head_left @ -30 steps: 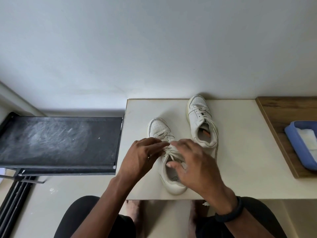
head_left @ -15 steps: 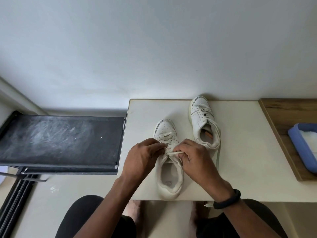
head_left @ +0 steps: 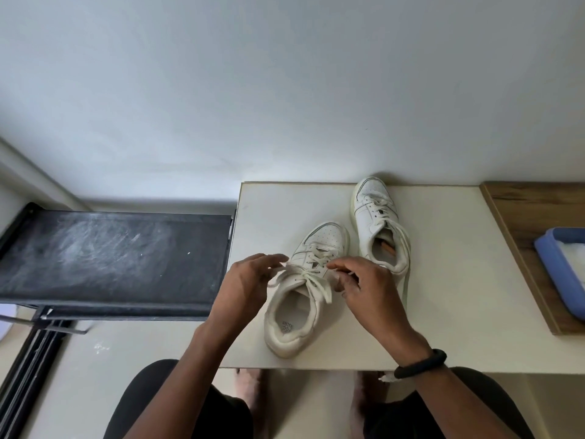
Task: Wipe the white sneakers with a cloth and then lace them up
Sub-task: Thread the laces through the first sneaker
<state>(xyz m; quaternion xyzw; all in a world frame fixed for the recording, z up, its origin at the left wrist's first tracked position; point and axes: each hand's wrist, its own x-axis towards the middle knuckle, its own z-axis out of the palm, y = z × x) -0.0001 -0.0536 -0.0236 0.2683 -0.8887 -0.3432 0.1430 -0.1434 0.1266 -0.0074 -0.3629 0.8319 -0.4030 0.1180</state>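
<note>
Two white sneakers stand on the white table [head_left: 449, 280]. The near sneaker [head_left: 296, 312] points away from me, heel at the table's front edge. Its white lace [head_left: 311, 277] is crossed into a knot over the tongue, loose ends trailing right. My left hand [head_left: 247, 286] is at the shoe's left side and pinches a lace strand with thumb and fingertips. My right hand [head_left: 364, 289], black band on its wrist, is at the right side with curled fingers pinching the other strand. The far sneaker [head_left: 375, 223] stands behind, laced, its lace hanging loose.
A blue tray [head_left: 552, 270] holding a white cloth [head_left: 574, 251] sits on a wooden board [head_left: 519, 217] at the right. A dusty black shelf [head_left: 110, 255] lies left of the table. A wall rises directly behind. My knees are under the front edge.
My hands have drawn apart to either side of the near sneaker, pulling the lace strands outward. The shoe's opening and knot now show between them. The view has shifted slightly.
</note>
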